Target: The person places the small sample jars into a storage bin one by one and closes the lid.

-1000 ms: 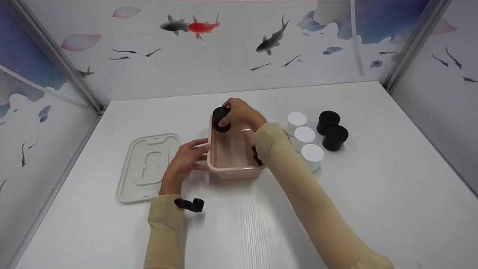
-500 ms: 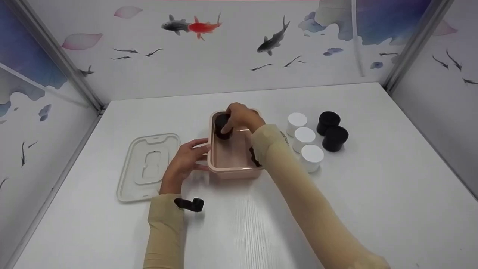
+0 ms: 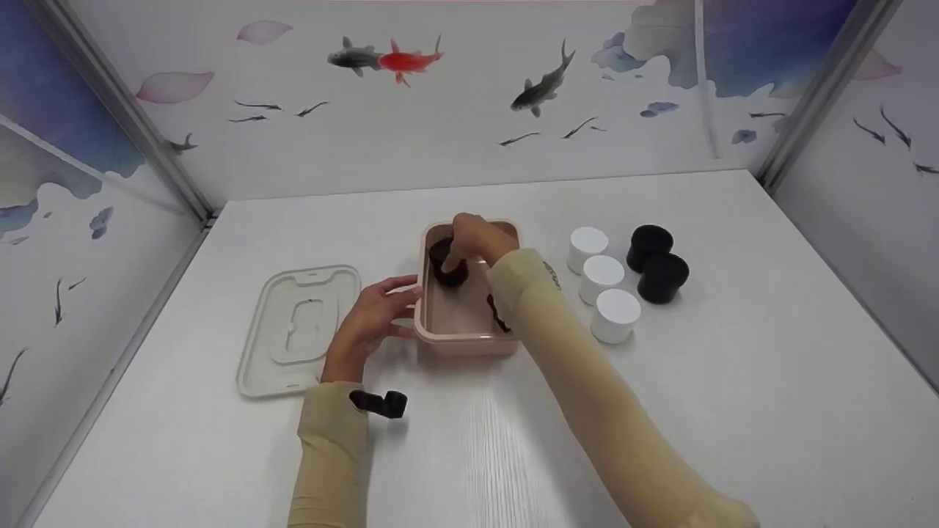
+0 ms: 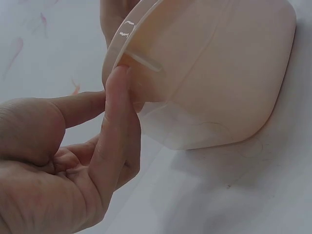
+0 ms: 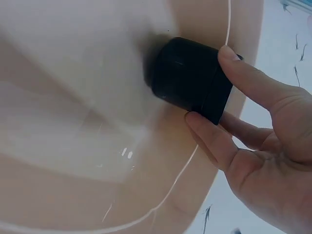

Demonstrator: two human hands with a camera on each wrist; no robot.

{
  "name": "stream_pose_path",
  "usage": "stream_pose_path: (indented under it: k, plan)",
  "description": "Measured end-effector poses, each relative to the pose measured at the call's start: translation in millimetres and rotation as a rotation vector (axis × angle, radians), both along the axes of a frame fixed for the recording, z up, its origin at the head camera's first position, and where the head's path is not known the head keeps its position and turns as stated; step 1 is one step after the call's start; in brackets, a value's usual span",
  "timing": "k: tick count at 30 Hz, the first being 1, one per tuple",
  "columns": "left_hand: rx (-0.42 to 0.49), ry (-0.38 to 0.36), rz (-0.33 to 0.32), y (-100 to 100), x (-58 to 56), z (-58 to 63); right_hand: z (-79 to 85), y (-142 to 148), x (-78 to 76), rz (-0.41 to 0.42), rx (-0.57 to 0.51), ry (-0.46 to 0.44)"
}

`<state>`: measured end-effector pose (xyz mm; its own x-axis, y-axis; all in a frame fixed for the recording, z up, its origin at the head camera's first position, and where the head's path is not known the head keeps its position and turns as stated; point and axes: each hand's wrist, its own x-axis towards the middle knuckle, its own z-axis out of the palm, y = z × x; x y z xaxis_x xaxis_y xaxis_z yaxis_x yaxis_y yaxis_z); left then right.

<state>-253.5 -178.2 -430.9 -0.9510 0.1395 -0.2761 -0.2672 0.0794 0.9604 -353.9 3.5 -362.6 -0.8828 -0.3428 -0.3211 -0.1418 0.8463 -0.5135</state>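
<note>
A pink rectangular food container (image 3: 469, 339) stands uncovered on the white table. My right hand (image 3: 478, 238) reaches down into its far left corner and pinches a black round jar (image 5: 183, 73) between thumb and fingertips at its lid end. The jar is tilted close to the inner wall in the right wrist view. My left hand (image 3: 378, 312) is at the container's left side, with fairly straight fingers (image 4: 114, 112) touching the rim and the outer wall just below it. The hand's far fingertips are partly hidden behind the rim.
A pale translucent lid (image 3: 301, 330) lies flat left of the container. To the right stand three white jars (image 3: 603, 273) in a slanting row, with two black jars (image 3: 662, 275) beside them. White patterned panels (image 3: 440, 154) enclose the table's back and sides.
My right hand has lowered the black jar from rim height deeper into the container. The left hand keeps its place at the side, and the head view has shifted slightly.
</note>
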Motion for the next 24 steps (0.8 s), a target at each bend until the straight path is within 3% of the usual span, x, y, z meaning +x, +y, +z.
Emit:
stream_pose_path:
  k: [14, 19, 24]
  plan:
    - [-0.046, -0.006, 0.015, 3, 0.5, 2.0, -0.5, 6, 0.0, -0.023, 0.100, -0.099]
    - [-0.041, -0.013, 0.017, 2, 0.9, 1.6, 15.3, 15, 4.9, 0.009, 0.117, -0.076]
    - [-0.043, -0.003, 0.008, 1, -0.1, 1.9, 34.6, 24, 10.6, 0.070, 0.072, 0.004]
